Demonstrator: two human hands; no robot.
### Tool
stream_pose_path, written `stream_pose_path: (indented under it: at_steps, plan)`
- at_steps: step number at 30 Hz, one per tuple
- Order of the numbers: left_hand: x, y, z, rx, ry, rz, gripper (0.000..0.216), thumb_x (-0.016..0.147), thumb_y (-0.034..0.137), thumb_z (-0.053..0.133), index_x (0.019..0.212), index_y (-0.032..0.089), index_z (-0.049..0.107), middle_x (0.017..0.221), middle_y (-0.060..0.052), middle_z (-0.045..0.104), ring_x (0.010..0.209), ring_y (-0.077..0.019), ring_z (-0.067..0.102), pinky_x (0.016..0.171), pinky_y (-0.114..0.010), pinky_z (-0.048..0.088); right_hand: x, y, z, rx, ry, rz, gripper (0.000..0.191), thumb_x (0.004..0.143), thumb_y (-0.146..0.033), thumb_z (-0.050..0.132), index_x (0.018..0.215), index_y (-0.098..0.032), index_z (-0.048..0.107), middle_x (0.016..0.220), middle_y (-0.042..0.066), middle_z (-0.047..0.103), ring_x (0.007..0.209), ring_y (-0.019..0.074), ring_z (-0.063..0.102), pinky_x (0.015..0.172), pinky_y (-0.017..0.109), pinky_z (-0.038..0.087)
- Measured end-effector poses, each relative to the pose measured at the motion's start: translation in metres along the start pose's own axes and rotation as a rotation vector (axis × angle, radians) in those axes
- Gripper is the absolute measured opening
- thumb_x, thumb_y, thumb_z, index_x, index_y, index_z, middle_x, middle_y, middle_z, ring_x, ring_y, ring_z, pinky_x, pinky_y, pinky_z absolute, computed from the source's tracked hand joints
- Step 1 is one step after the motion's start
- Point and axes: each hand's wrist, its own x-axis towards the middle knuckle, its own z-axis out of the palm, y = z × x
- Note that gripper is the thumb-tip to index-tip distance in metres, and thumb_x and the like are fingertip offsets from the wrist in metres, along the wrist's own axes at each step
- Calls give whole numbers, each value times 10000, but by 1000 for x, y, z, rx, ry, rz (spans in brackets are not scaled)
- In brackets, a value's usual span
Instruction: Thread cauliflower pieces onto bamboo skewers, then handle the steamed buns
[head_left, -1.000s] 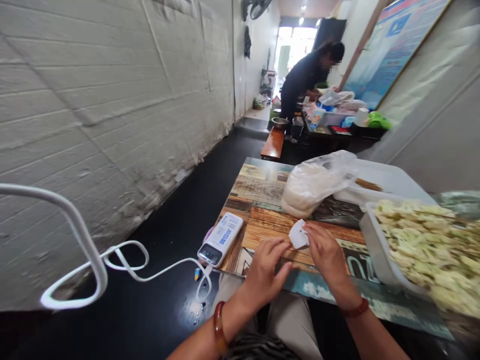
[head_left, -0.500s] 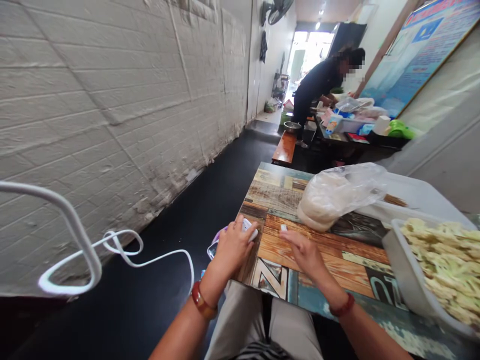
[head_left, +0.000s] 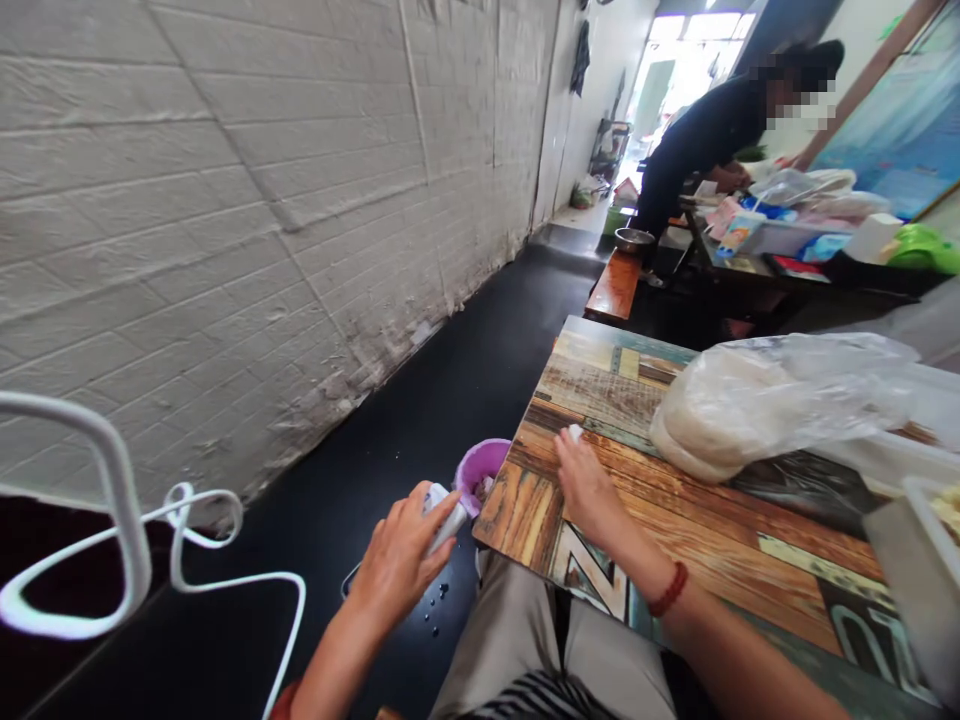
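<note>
My left hand [head_left: 401, 560] is closed round a white power bank [head_left: 442, 515], held off the table's left edge above the dark floor, with its white cable [head_left: 187, 575] trailing left. My right hand [head_left: 586, 480] rests on the patterned wooden table [head_left: 675, 520] near its left edge, fingers pinched on a small white scrap [head_left: 575, 432]. A purple bin [head_left: 480, 470] stands on the floor just beside the table's corner, between my two hands.
A clear plastic bag of flat white wrappers [head_left: 757, 405] lies on the table, with a white tray [head_left: 919, 540] at right. A white brick wall [head_left: 262, 200] runs along the left. Farther back a person in dark clothes [head_left: 712, 130] bends over a cluttered table [head_left: 795, 250] beside a wooden bench [head_left: 616, 285].
My left hand took the power bank from the table's corner and carried it down off the edge. My right hand slid left with the white scrap. The view swung left, revealing the purple bin.
</note>
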Motion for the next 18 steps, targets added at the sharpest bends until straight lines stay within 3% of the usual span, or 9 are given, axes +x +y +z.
stream_pose_path:
  at_steps: [2,5,8,10,13,15,18]
  plan:
    - [-7,-8,8,-21,6,5,506,866,290,536,1363,369,487,1397,-106,450,1191,-294,513,921,-423,475,12,-29,12,69,-49,-81,551,867,-42,333,1407,-73,436,1488,179,391,1430,253,258,1136,507,312]
    - [-12,-10,13,-48,4,21,503,863,308,544,1361,352,493,1389,-113,457,1188,-291,515,931,-430,474,46,-48,10,272,-26,-91,570,851,-17,288,1379,-112,481,1422,147,494,1355,194,408,1128,440,354]
    - [-14,-9,9,-64,12,11,508,863,309,547,1366,348,486,1399,-111,444,1201,-291,500,943,-440,467,51,-30,-20,331,65,-15,497,894,-105,332,1356,-157,506,1372,105,552,1291,178,485,1123,424,366]
    - [-15,-8,6,-77,20,-8,515,860,292,551,1366,356,483,1399,-104,441,1202,-290,494,944,-436,465,30,-6,-45,224,101,70,431,902,-167,375,1290,-175,564,1336,105,579,1244,207,526,1090,457,397]
    - [-13,-6,1,-102,4,-21,524,854,277,558,1365,366,482,1390,-99,446,1194,-287,497,945,-429,461,-10,14,-66,74,92,113,286,885,-224,442,1015,-186,694,1103,127,685,1075,267,617,972,511,475]
    - [-11,-4,-3,-119,-4,-17,525,855,272,556,1365,368,480,1388,-98,448,1186,-284,501,948,-431,459,-21,3,-58,69,66,95,241,863,-210,473,928,-196,705,1035,122,688,1016,269,627,927,497,499]
    - [-7,-1,-9,-138,25,5,521,853,262,555,1360,360,488,1391,-97,448,1192,-285,498,957,-439,457,-1,-41,-28,185,7,46,277,844,-137,463,959,-209,705,1042,113,668,988,244,618,892,436,515]
